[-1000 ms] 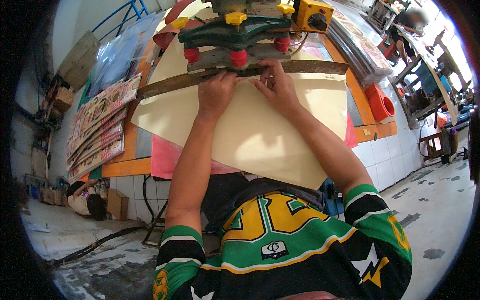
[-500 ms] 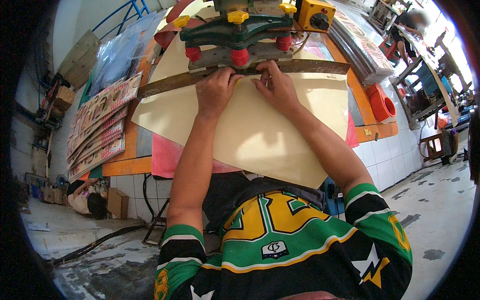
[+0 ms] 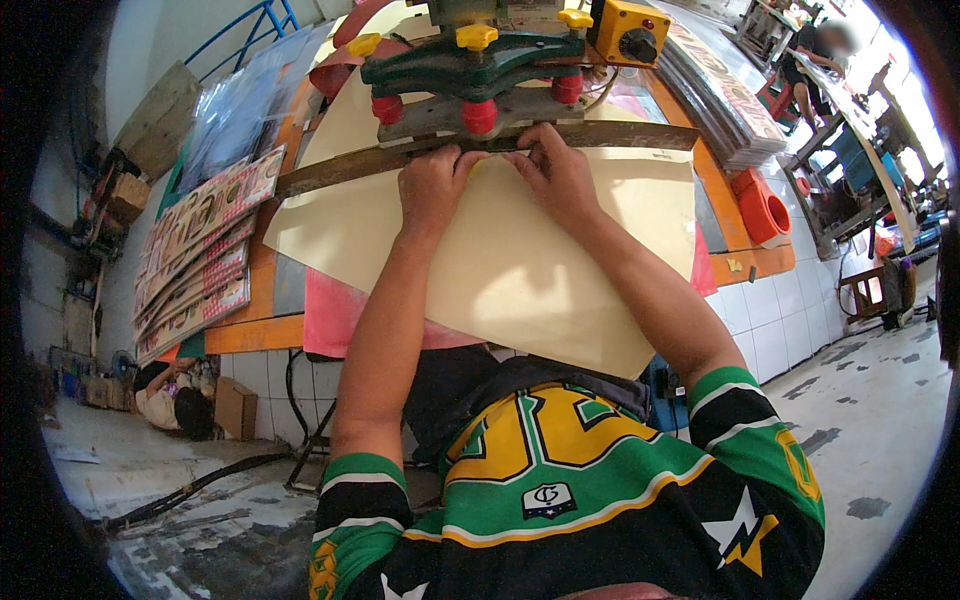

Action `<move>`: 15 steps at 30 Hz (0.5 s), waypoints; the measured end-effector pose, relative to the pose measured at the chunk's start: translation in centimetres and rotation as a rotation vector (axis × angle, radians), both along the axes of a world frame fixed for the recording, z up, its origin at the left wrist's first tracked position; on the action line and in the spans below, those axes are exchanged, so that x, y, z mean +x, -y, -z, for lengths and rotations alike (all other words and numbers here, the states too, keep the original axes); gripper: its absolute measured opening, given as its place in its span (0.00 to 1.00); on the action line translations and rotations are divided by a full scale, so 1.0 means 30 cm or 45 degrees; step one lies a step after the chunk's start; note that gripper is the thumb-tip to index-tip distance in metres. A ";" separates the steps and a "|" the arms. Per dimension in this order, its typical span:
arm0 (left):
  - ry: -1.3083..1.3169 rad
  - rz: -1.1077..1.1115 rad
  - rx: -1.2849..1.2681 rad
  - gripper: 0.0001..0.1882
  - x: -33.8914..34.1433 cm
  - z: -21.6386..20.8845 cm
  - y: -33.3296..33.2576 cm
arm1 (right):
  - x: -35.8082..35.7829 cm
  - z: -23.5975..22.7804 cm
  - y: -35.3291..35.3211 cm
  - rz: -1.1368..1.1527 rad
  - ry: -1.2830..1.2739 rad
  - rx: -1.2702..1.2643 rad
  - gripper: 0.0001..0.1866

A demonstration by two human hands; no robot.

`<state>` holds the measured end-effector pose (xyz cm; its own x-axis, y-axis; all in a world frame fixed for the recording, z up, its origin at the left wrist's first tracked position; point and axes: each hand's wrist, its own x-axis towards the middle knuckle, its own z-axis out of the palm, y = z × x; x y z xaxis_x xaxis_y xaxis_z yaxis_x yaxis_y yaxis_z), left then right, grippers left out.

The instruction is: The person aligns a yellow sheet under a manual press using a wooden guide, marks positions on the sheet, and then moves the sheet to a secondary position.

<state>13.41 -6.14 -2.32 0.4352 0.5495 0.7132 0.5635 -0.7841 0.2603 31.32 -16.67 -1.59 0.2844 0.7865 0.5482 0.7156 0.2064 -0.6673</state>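
Note:
A large cream sheet (image 3: pixel 540 260) lies over the table in front of me, its far edge under a long brown metal bar (image 3: pixel 640 133) below the machine's head. My left hand (image 3: pixel 432 185) is at the bar's near edge, fingers bent and thumb pointing inward. Close beside it, my right hand (image 3: pixel 555 180) has its fingers curled at the bar, with the thumb tip low by the sheet. The two thumbs nearly meet. A small yellow patch shows near them. What the fingertips pinch is hidden. Above stands the dark green press head (image 3: pixel 475 70) with red feet and yellow knobs.
Printed sheets lie stacked at the left (image 3: pixel 205 245), with another printed stack (image 3: pixel 725 100) at the far right. A yellow control box (image 3: pixel 630 32) sits beside the press. A red-orange tape holder (image 3: pixel 762 207) stands on the table's right edge. Two other people are farther off.
My left hand has shifted slightly right, and its thumb now reaches closer to the right one. My right thumb has moved in toward the bar. The sheet looks unmoved.

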 end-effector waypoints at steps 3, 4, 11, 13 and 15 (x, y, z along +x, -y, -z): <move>0.035 0.006 -0.046 0.25 0.006 0.001 0.010 | 0.008 0.015 -0.006 0.015 0.013 0.041 0.15; 0.039 0.009 -0.045 0.24 0.008 0.000 0.012 | 0.012 0.020 -0.009 0.016 0.014 0.041 0.15; 0.137 0.044 0.060 0.22 0.008 0.006 0.023 | 0.015 0.029 -0.018 0.001 0.045 0.045 0.11; 0.174 0.056 0.044 0.21 0.012 0.004 0.024 | 0.020 0.032 -0.020 -0.011 0.047 0.063 0.11; 0.163 0.049 0.048 0.21 0.012 0.005 0.022 | 0.019 0.033 -0.023 -0.029 0.015 0.045 0.11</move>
<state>13.76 -6.79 -2.45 0.3598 0.5057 0.7841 0.4967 -0.8152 0.2979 31.90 -15.98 -2.58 0.2605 0.7727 0.5788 0.7181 0.2457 -0.6512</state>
